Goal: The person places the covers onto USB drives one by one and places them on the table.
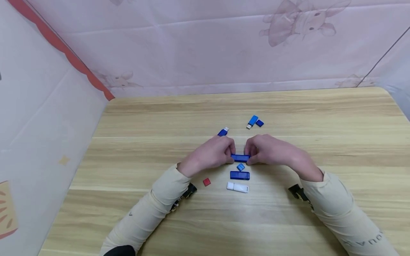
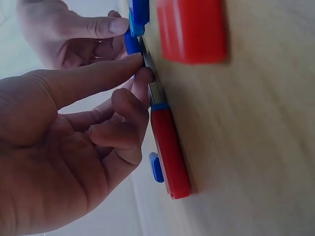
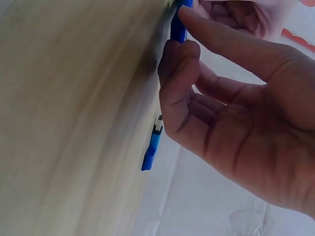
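A dark blue USB stick (image 1: 240,158) lies crosswise between both hands, in the middle of the wooden table. My left hand (image 1: 213,153) pinches its left end between thumb and fingers. At its other end, my right hand (image 1: 272,151) grips it in the same way. The left wrist view shows a red USB stick (image 2: 170,152) with a bare metal plug beside the left fingers; in the head view that hand hides it. Just below the held stick are a light blue cap (image 1: 241,166), a second dark blue USB stick (image 1: 239,175) and a white USB stick (image 1: 237,187).
A red cap (image 1: 206,182) sits near the left wrist. Beyond the left hand lies a blue USB stick (image 1: 222,132), plug exposed. Farther back, a lighter blue USB stick (image 1: 253,121) is next to a dark blue cap (image 1: 259,123). Patterned cloth (image 1: 205,53) borders the table's far edge.
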`<control>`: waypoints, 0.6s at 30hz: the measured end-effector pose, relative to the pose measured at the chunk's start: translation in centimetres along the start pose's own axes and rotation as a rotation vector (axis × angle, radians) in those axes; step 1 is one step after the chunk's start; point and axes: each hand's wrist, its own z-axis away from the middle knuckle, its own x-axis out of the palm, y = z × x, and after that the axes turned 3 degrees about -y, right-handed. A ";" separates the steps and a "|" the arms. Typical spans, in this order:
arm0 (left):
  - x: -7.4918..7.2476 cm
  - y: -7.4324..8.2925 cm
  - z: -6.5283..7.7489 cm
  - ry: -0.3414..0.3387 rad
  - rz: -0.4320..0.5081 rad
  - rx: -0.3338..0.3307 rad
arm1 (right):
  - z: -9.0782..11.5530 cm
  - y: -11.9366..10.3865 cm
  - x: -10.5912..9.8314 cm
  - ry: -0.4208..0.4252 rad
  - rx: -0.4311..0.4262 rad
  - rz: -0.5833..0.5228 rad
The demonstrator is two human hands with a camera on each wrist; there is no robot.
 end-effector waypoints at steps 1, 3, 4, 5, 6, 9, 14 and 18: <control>0.0 0.0 0.0 0.002 -0.005 -0.001 | 0.0 0.0 0.0 0.000 0.002 0.004; 0.1 0.1 0.0 0.003 -0.012 -0.001 | -0.1 0.0 0.1 0.002 0.002 0.008; 0.1 0.1 0.0 0.005 -0.015 0.001 | -0.1 0.0 0.2 0.003 0.004 0.007; 0.1 0.1 0.0 0.006 -0.016 0.002 | -0.1 0.0 0.2 0.004 0.006 0.006; 0.1 0.1 0.0 0.006 -0.015 0.004 | -0.1 0.0 0.2 0.007 0.007 0.006; 0.1 0.1 -0.1 0.008 -0.013 0.004 | -0.1 0.0 0.2 0.011 0.014 0.006; 0.2 0.1 -0.1 0.000 -0.014 -0.004 | -0.1 -0.1 0.3 0.012 0.031 0.010; 0.2 0.1 -0.1 -0.006 -0.015 -0.022 | 0.0 -0.1 0.2 0.006 0.037 0.013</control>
